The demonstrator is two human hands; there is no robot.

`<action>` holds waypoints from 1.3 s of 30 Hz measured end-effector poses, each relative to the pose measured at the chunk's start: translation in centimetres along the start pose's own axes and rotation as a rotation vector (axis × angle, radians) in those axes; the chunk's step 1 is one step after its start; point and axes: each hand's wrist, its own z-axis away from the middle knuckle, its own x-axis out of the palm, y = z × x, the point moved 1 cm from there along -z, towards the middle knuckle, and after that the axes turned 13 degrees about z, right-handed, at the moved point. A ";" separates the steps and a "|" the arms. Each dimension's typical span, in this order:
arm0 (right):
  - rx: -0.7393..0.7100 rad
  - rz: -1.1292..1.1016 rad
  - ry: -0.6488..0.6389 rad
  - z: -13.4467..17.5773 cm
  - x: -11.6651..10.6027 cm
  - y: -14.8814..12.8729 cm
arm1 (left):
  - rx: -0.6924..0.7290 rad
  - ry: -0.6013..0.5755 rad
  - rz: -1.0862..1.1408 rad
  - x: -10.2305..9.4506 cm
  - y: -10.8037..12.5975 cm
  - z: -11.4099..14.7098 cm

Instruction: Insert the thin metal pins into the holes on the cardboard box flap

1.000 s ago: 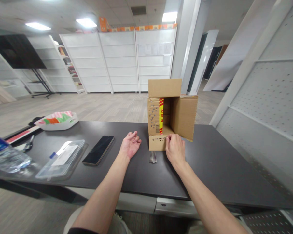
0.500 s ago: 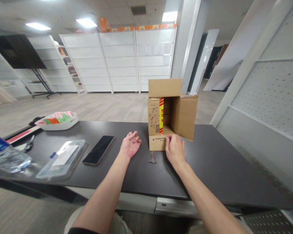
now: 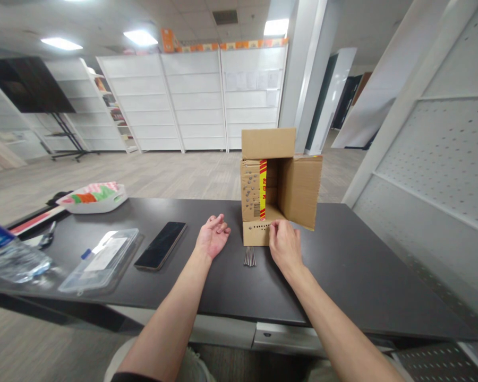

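Note:
A cardboard box (image 3: 286, 183) stands on the dark table with its front flaps spread. Round metallic heads dot its left flap, which also carries a yellow and red tape strip (image 3: 263, 188). The lower flap (image 3: 255, 240) has a row of small dark holes. My right hand (image 3: 286, 245) is closed in a pinch against this flap, at the right end of the row; what its fingertips hold is hidden. My left hand (image 3: 214, 237) rests palm up left of the box, fingers loosely curled and empty. Between my hands, several thin metal nails (image 3: 249, 257) lie fanned out below the flap.
To the left lie a black phone (image 3: 161, 245), a clear plastic case (image 3: 99, 260) and a water bottle (image 3: 14, 254). Farther back is a white tray (image 3: 99, 204) with colourful cloth. A white perforated panel (image 3: 442, 159) rises along the right side.

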 end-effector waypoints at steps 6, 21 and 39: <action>-0.012 -0.046 0.013 0.2 -0.1 0.0 | -0.001 0.006 0.006 0.1 0.0 0.1; -0.051 -0.063 0.045 0.2 0.4 0.4 | -0.001 0.009 0.019 -0.2 0.0 -0.1; -0.061 -0.095 0.100 0.1 0.5 0.5 | -0.006 0.004 0.012 -0.1 0.0 0.0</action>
